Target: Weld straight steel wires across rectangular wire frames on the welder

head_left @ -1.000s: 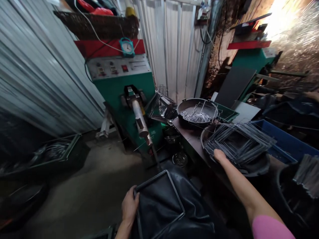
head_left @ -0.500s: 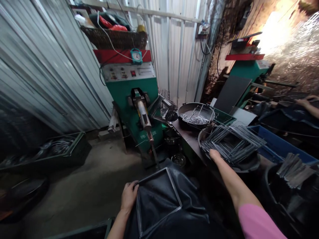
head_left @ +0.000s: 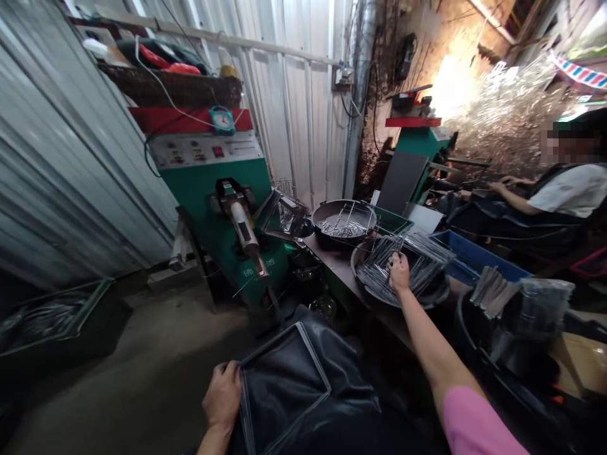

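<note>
On the black apron (head_left: 351, 379) over my lap rests a square metal wire frame (head_left: 310, 347), which looks doubled along its edges. My left hand (head_left: 222, 395) is closed on its left corner, thumb and fingers pinching the wire. Out to the right, my right hand (head_left: 399, 273) reaches into a pile of similar wire frames (head_left: 427, 253) in a dark round basin (head_left: 355, 259). Its fingers are curled around wire at the near part of the pile; exactly how many wires they hold cannot be made out.
A green machine (head_left: 190, 183) with a pointed electrode stands ahead. Beside it, a round pan (head_left: 322, 212) holds small wire pieces. At right are a blue crate (head_left: 474, 256) and a tub with metal strips (head_left: 493, 291). A co-worker (head_left: 564, 189) sits beyond. A green bin (head_left: 95, 316) lies left.
My right hand has moved from the basin's near left rim onto the wire frames. The view has turned right, bringing the co-worker into sight. My left hand keeps its hold on the lap frame.
</note>
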The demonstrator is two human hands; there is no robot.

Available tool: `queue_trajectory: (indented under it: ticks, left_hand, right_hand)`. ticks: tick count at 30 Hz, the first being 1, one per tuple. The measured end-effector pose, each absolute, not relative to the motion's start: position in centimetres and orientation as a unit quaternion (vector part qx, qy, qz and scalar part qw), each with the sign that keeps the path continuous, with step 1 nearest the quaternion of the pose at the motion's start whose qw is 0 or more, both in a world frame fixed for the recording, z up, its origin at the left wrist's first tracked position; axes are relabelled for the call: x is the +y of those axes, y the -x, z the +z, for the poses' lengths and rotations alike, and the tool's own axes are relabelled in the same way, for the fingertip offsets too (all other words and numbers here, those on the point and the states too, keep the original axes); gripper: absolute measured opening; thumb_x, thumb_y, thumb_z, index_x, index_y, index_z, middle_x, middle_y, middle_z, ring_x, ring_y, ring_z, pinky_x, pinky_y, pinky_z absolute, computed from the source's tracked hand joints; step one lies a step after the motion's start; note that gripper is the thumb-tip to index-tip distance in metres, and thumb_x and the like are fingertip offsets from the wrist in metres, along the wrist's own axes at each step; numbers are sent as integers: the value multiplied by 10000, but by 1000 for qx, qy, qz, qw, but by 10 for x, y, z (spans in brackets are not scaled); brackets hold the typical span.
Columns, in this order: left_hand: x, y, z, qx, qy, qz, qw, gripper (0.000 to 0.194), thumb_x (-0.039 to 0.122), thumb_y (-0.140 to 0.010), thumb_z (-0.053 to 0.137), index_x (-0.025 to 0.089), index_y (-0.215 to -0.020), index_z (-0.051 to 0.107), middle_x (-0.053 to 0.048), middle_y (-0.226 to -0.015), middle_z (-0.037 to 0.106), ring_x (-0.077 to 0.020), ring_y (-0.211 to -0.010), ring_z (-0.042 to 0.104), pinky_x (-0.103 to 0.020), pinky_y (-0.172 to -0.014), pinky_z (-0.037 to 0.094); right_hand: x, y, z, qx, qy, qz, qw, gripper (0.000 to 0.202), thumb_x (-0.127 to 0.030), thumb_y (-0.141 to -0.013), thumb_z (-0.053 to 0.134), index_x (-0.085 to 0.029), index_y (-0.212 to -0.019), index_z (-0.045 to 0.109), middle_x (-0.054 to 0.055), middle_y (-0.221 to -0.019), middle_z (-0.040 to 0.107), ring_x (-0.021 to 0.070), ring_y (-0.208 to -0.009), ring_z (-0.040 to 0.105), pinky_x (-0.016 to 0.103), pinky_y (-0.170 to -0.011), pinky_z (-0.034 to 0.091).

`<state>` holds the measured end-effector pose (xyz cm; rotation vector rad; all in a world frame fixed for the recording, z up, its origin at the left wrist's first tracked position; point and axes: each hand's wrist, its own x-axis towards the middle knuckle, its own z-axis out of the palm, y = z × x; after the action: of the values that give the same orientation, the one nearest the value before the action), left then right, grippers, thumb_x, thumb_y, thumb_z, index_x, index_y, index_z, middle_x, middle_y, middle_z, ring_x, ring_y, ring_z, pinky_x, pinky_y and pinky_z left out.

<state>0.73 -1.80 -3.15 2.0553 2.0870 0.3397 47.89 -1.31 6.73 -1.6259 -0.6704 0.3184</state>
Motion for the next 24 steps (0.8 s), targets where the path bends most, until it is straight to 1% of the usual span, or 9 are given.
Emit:
queue_trajectory:
  ticks: [4,6,7,10,12,15,18,21,24]
  left_hand:
    - [-17,-5,-33,697,-661,223,166,316,366,-823,327,215,-914,589,-64,-957,589,-199,-780,560,-276,-585,394]
    - [-17,-3,-34,677,-614,317,253,291,408,-782,406,209,-907,578,-42,-850,610,-184,-751,563,-270,-622,411]
    - [-18,-3,-35,668,-574,362,305,316,444,-753,441,200,-908,569,-33,-788,608,-175,-705,563,-264,-604,417]
    - [-21,-8,-35,638,-419,455,458,462,553,-664,508,171,-922,546,7,-623,547,-129,-539,519,-232,-494,403]
    - [-24,-14,-34,610,-344,485,523,504,573,-630,540,170,-933,535,43,-555,488,-87,-459,468,-190,-431,358]
    - [-25,-20,-31,568,-289,513,575,472,550,-623,576,196,-929,516,101,-459,352,-29,-330,314,-136,-338,211]
    - [-23,-19,-25,530,-284,510,615,399,505,-648,583,202,-895,501,113,-447,322,-11,-295,233,-125,-315,148]
    - [-17,-11,-14,511,-294,501,633,336,452,-664,590,189,-853,501,101,-463,366,-11,-299,257,-122,-312,174]
    - [-5,1,3,502,-271,532,626,275,402,-687,583,175,-817,501,99,-451,344,-11,-296,249,-123,-310,180]
  right_hand:
    - [-37,-397,38,-337,621,197,680,315,-475,-835,334,-226,-997,440,-29,-675,479,94,-540,473,215,-527,398]
    - [-50,-355,8,-377,528,319,691,234,-427,-812,435,-206,-878,475,-29,-660,484,104,-596,500,239,-600,422]
    - [-55,-339,-7,-380,505,371,681,215,-405,-800,469,-195,-849,485,-24,-670,499,106,-609,504,246,-620,426]
    - [-52,-315,-35,-325,488,450,673,232,-377,-751,546,-190,-886,517,-31,-668,504,96,-590,488,218,-548,414]
    - [-39,-314,-36,-278,486,478,677,287,-354,-693,606,-188,-917,541,-43,-641,485,83,-555,462,176,-446,356]
    - [-20,-321,-22,-222,468,535,667,330,-290,-598,679,-167,-886,574,-51,-610,463,61,-502,422,141,-356,237]
    - [-12,-325,-9,-211,448,601,627,310,-260,-565,707,-134,-821,586,-35,-615,478,62,-512,439,148,-375,269]
    - [-15,-324,-3,-229,452,613,606,288,-300,-600,694,-145,-810,571,-16,-665,518,89,-579,491,192,-474,373]
    - [-20,-321,-5,-335,514,505,607,258,-364,-687,612,-170,-847,555,-21,-684,530,97,-599,493,219,-549,401]
